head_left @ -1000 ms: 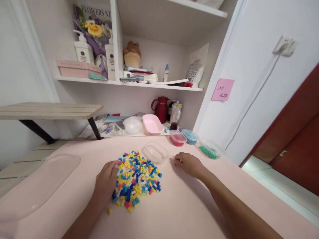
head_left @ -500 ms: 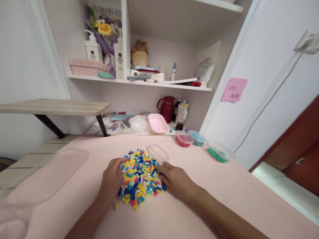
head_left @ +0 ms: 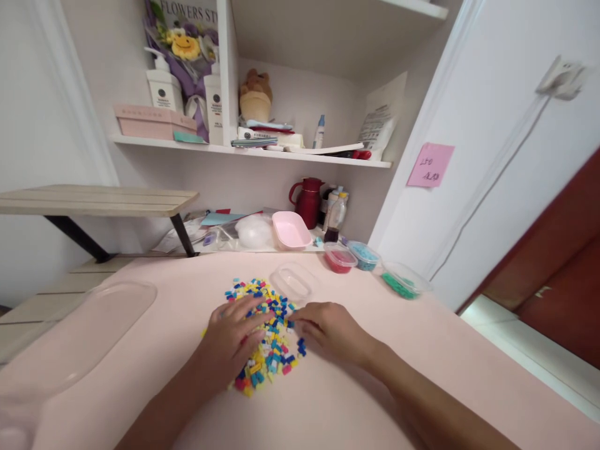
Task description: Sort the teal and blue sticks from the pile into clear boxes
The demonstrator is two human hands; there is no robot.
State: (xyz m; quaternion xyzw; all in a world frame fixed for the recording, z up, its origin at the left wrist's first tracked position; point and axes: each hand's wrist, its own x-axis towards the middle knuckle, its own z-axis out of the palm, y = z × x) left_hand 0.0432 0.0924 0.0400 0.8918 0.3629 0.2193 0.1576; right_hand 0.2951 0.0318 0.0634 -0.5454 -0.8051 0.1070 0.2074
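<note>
A heap of small coloured bricks, yellow, blue, white and pink, lies on the pink table. My left hand rests flat on top of the heap's left half, fingers stretched out and covering many bricks. My right hand lies palm down at the heap's right edge, its fingertips touching the bricks; the fingers look slightly bent. An empty clear tub stands just behind the heap.
A large clear lid lies at the left. Tubs of red, blue and green pieces stand at the back right. A pink tray, a red jug and shelves are behind.
My right hand came in from the right to the heap's edge. My left hand slid from the heap's left side onto its top, spreading the bricks.
</note>
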